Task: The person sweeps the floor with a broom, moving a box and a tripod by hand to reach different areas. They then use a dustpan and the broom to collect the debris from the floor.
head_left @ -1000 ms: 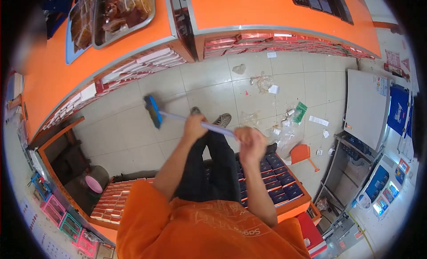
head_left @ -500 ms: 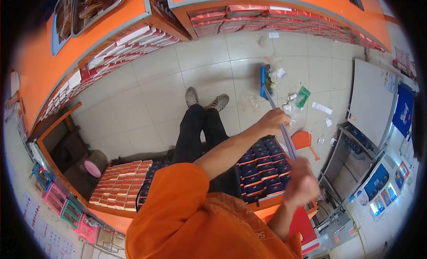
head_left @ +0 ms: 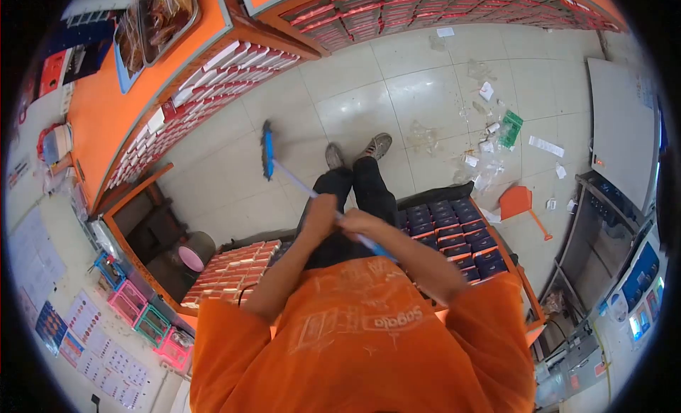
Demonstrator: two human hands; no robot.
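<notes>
I hold a broom, its blue head [head_left: 267, 150] with dark bristles out over the floor tiles left of my feet. Its pale handle [head_left: 294, 179] slants back toward my waist. My left hand [head_left: 323, 213] is wrapped around the handle farther down. Close behind it, my right hand [head_left: 357, 225] grips the same handle nearer its top end. Scraps of litter lie right of my shoes: a green packet [head_left: 510, 128], clear plastic [head_left: 423, 140] and a white paper strip [head_left: 546, 146]. An orange dustpan [head_left: 516, 202] rests on the floor to the right.
Orange counters with shelves of red-and-white boxes [head_left: 206, 101] curve ahead and left. Near my legs are dark blue boxes [head_left: 454, 235] and orange-white boxes [head_left: 230, 271]. A pink-rimmed bin [head_left: 191, 258] stands lower left. A grey cabinet [head_left: 621, 129] is at right.
The broom swung from the litter on the right across to the left of my feet. Both hands moved left with it and are now closer together. My view shifted too.
</notes>
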